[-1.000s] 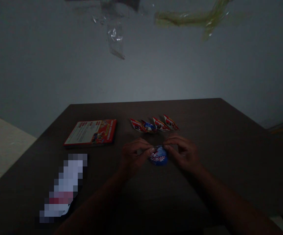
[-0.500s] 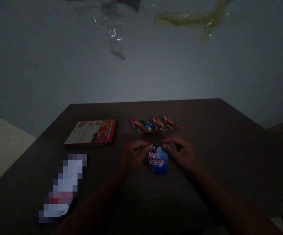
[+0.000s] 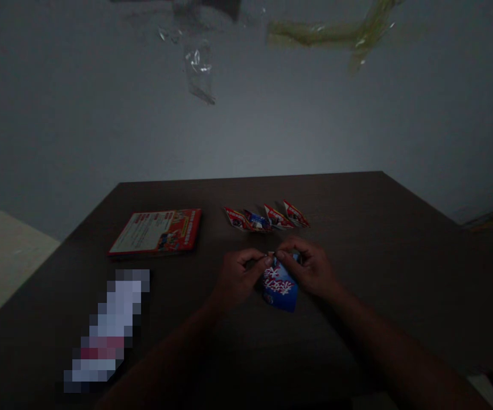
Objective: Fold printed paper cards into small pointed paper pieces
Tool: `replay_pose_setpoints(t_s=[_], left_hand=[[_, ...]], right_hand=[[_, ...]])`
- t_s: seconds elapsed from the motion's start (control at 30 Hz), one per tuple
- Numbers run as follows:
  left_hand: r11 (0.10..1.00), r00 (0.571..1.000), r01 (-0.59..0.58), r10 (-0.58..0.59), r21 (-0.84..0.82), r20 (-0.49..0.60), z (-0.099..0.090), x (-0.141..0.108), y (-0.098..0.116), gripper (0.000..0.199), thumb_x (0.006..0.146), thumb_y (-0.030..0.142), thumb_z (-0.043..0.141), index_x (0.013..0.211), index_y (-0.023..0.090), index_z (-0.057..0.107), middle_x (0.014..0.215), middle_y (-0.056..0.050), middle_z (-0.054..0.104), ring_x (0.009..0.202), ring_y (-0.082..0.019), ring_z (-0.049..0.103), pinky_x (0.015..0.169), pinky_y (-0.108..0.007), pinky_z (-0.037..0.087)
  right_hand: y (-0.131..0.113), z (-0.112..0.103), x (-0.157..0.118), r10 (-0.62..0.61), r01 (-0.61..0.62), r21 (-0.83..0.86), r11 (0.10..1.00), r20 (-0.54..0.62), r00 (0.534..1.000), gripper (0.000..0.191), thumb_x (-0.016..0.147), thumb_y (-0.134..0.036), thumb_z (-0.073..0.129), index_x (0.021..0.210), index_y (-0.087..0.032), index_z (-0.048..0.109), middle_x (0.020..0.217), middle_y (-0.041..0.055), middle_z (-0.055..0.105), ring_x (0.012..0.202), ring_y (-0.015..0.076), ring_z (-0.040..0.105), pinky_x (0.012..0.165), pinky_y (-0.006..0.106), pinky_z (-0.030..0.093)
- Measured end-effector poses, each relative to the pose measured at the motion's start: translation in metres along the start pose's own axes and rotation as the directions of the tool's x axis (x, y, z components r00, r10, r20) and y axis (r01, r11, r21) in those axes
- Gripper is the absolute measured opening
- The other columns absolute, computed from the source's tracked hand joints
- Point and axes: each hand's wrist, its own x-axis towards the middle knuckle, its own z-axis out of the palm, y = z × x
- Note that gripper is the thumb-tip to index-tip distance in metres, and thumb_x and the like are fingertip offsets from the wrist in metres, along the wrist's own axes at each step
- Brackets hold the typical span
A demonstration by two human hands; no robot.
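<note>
A blue paper piece (image 3: 281, 287) with red-and-white lettering hangs tilted between my two hands over the table. My left hand (image 3: 241, 274) pinches its top edge from the left, thumb against forefinger. On the other side my right hand (image 3: 308, 265) grips the same edge, its fingertips close to those of the left. Just beyond the hands stand several folded paper pieces in a row, red ones such as the rightmost piece (image 3: 296, 214) and a blue one (image 3: 257, 221) among them.
A red and white booklet or flat box (image 3: 156, 232) lies at the left of the dark table (image 3: 357, 199). Nearer, at the lower left, is a blurred-out pale oblong object (image 3: 112, 327). A wall (image 3: 246, 125) with tape scraps rises behind the table.
My hands have drawn closer together at the top edge of the blue piece. The piece has shifted slightly right and down and now tilts, its top edge less spread.
</note>
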Motion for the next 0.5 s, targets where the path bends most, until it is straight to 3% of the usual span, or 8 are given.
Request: replay_pose_setpoints(t_s=[0.17,0.37,0.5], left_hand=[[1.000,1.000,0.000,0.000,-0.014,-0.010,-0.0025,0.0000,0.0019,0.021,0.079,0.031,0.062,0.071,0.013,0.068,0.068,-0.002,0.066,0.062,-0.011,0.056,0.056,-0.020,0.040],[0.989,0.991,0.126,-0.123,-0.074,0.046,-0.0003,0.0016,0.0043,0.021,0.075,0.030,0.064,0.069,0.012,0.068,0.061,-0.001,0.063,0.057,-0.010,0.053,0.052,-0.020,0.039],[0.972,0.978,0.199,-0.188,-0.128,0.091,0.0009,0.0038,0.0001,0.021,0.075,0.032,0.065,0.071,0.012,0.068,0.063,-0.001,0.063,0.058,-0.010,0.053,0.053,-0.019,0.039]], right_hand=[[0.0029,0.0015,0.0001,0.036,-0.036,0.009,0.999,0.013,0.999,0.015,0.083,-0.029,0.057,0.077,-0.017,0.064,0.069,0.0017,0.061,0.064,0.0132,0.057,0.059,0.024,0.043],[0.0021,-0.0007,0.0016,0.022,-0.019,-0.032,0.999,0.091,0.996,0.014,0.083,-0.030,0.057,0.081,-0.019,0.066,0.069,0.0023,0.063,0.065,0.0145,0.058,0.060,0.027,0.043],[0.0021,-0.0007,0.0014,-0.007,0.014,-0.091,0.996,0.078,0.997,0.014,0.083,-0.029,0.056,0.078,-0.018,0.065,0.068,0.0024,0.062,0.066,0.0147,0.057,0.062,0.027,0.043]])
